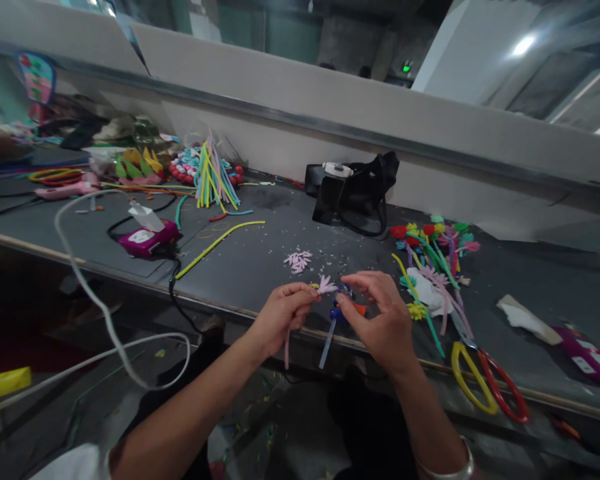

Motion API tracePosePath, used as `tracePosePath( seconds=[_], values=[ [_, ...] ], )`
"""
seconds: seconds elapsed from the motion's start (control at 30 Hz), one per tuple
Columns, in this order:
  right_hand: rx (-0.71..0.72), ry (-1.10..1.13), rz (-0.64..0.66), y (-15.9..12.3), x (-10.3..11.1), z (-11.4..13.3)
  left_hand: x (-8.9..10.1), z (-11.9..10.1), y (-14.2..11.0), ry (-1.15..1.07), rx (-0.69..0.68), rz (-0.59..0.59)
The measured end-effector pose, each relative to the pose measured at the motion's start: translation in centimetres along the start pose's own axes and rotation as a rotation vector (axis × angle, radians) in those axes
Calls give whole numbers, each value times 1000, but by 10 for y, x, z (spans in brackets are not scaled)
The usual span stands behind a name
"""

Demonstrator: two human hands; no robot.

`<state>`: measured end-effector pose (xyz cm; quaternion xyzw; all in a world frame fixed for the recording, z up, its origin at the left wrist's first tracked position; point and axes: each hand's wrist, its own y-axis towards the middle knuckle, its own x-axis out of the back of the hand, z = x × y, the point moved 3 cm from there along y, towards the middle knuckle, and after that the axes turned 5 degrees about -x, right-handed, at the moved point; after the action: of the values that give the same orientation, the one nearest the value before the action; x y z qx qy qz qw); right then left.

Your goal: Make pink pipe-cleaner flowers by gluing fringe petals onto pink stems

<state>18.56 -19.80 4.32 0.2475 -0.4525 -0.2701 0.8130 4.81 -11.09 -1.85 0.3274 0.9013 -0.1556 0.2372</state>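
My left hand (286, 312) pinches a pale pink pipe-cleaner flower (326, 286) between thumb and fingertips, and a pink stem (287, 350) hangs below that hand. To the right, my right hand (380, 317) has its thumb and fingers apart, with nothing visible between them. Partly hidden behind it lies a blue glue gun (336, 313) with an orange part; a clear glue stick (327, 345) pokes from it past the table's front edge. Just beyond both hands is a small pile of pale pink cut pieces (298, 261).
Scissors (485, 380) with red and yellow handles overhang the front edge at right, beside pipe-cleaner flowers (437, 243). A black bag (365, 190) stands at the back. On the left are a purple power strip (150, 240), a white cable (105, 303) and pipe cleaners (213, 177).
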Motion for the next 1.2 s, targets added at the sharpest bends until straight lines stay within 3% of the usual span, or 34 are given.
tracePosePath(
  seconds=[0.27, 1.2],
  values=[
    [44, -22, 47, -1, -6, 3, -1, 1, -2, 28, -10, -16],
    [44, -93, -3, -3, -12, 2, -4, 0, -4, 62, -28, 3]
  ],
)
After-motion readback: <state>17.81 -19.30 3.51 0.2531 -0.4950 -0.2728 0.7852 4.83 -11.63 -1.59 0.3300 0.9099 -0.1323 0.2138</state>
